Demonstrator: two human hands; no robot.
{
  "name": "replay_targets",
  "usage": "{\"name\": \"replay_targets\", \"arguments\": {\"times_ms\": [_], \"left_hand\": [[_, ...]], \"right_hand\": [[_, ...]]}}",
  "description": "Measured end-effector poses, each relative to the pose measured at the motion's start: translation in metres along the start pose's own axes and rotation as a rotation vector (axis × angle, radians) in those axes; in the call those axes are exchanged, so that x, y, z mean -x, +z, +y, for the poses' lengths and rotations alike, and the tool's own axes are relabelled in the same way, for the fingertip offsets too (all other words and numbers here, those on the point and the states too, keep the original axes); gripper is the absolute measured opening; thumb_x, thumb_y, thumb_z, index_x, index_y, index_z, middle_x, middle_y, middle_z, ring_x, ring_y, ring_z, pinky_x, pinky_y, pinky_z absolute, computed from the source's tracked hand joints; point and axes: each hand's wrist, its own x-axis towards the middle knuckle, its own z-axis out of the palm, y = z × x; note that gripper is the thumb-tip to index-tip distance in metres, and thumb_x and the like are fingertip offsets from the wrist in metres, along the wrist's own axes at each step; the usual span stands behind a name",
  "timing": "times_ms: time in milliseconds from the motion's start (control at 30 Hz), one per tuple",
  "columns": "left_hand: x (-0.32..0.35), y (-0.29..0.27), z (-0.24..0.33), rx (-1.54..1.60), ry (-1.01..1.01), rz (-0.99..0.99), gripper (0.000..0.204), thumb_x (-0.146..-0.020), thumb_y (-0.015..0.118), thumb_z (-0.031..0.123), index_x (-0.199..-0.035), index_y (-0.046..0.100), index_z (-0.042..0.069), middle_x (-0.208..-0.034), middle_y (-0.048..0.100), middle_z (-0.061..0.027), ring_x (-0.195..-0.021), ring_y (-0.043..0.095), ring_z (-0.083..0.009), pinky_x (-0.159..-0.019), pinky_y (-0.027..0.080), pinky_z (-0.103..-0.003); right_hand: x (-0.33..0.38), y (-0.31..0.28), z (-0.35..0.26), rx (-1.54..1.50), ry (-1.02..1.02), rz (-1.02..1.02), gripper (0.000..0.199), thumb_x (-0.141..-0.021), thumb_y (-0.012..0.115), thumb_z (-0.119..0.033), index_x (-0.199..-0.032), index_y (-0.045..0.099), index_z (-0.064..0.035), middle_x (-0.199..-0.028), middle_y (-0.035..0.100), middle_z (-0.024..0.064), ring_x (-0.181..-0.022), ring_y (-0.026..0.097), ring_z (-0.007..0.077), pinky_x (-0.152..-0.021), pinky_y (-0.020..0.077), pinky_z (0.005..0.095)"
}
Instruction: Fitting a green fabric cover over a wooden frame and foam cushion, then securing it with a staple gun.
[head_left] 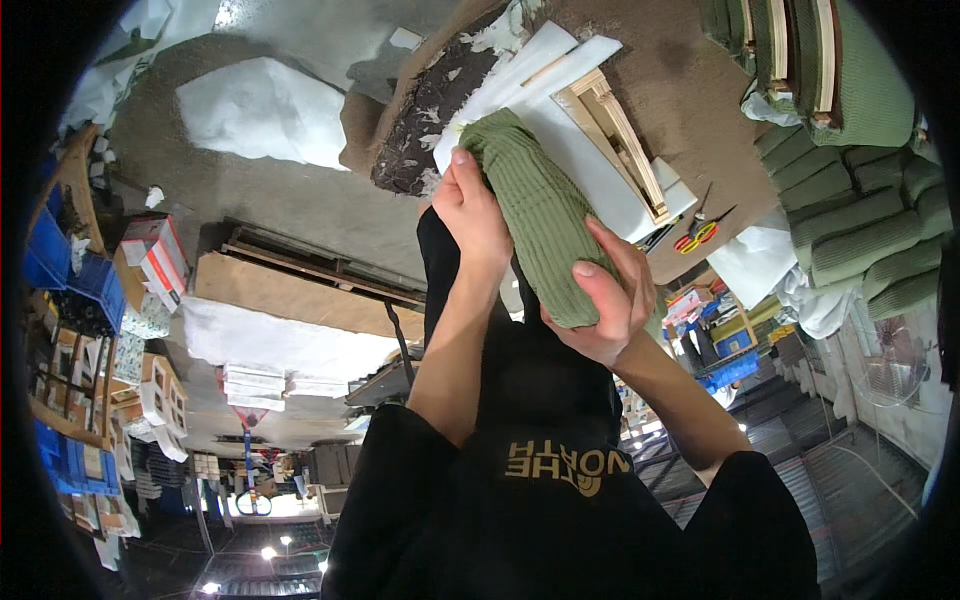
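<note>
The person wears a black top [540, 500]. Two bare arms reach out from it.

The right hand [605, 295] holds the near end of a green ribbed cloth cover [540, 225]. Its fingers [628, 262] wrap around the side of the cover and the thumb presses on the front, so the hand is closed on it. The left hand [472, 215] holds the far part of the same cover. Its fingers are curled and pressed together on the left edge, with the thumb tip up near the top of the cover. The cover is long and puffy and sits between the two hands, over the near edge of the desk [680, 90].

The cover looks pulled over the end of a white flat board [590, 170]. On the board lies a pale wooden frame [620, 135]. Just beside the board are scissors with red and yellow handles [697, 233]. A white sheet [262, 108] lies on the brown desk well off to the left.

To the right, many more green cushions [860, 210] are piled up. Some of them have wooden frames inside. On the left are blue crates [70, 265] and boxes on shelves.
</note>
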Motion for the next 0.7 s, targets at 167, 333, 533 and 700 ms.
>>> {"name": "replay_targets", "arguments": {"times_ms": [167,333,533,700], "left_hand": [[-0.031,-0.006,-0.006,-0.256,0.064,0.015,0.046,-0.105,0.047,0.031,-0.083,0.066,-0.005,-0.072,0.064,-0.0022,-0.062,0.051,-0.0076,-0.057,0.043,-0.026],[-0.055,-0.007,-0.004,-0.501,-0.044,0.28,0.049,-0.093,0.065,0.032,-0.06,0.061,-0.004,-0.054,0.054,-0.0043,-0.052,0.044,-0.0106,-0.052,0.04,-0.032],[-0.058,0.0,-0.003,-0.626,-0.016,0.3,0.048,-0.089,0.068,0.033,-0.059,0.061,-0.004,-0.051,0.055,-0.0098,-0.05,0.048,-0.0151,-0.054,0.043,-0.037],[-0.06,0.002,-0.006,-0.567,-0.096,0.34,0.05,-0.091,0.069,0.032,-0.057,0.053,-0.001,-0.056,0.051,-0.0003,-0.055,0.039,-0.0089,-0.05,0.036,-0.031]], "right_hand": [[-0.002,0.0,0.001,-0.064,0.019,0.043,0.06,-0.073,0.079,-0.012,-0.124,0.048,-0.0063,-0.118,0.06,0.027,-0.102,0.064,0.0414,-0.082,0.0549,0.0442],[-0.015,-0.012,0.011,-0.561,0.415,-0.021,0.043,-0.087,0.061,-0.033,-0.109,0.058,0.0038,-0.099,0.066,0.0197,-0.09,0.067,0.0314,-0.078,0.0526,0.0391],[-0.107,0.082,0.082,-0.164,0.312,-0.368,0.033,-0.089,0.064,-0.032,-0.103,0.069,-0.0025,-0.095,0.071,0.0193,-0.083,0.07,0.0342,-0.076,0.0547,0.0431],[-0.147,0.116,0.074,0.16,0.306,-0.914,0.031,-0.094,0.055,-0.032,-0.104,0.068,-0.0066,-0.09,0.071,0.0178,-0.086,0.068,0.0373,-0.078,0.0526,0.0483]]}}
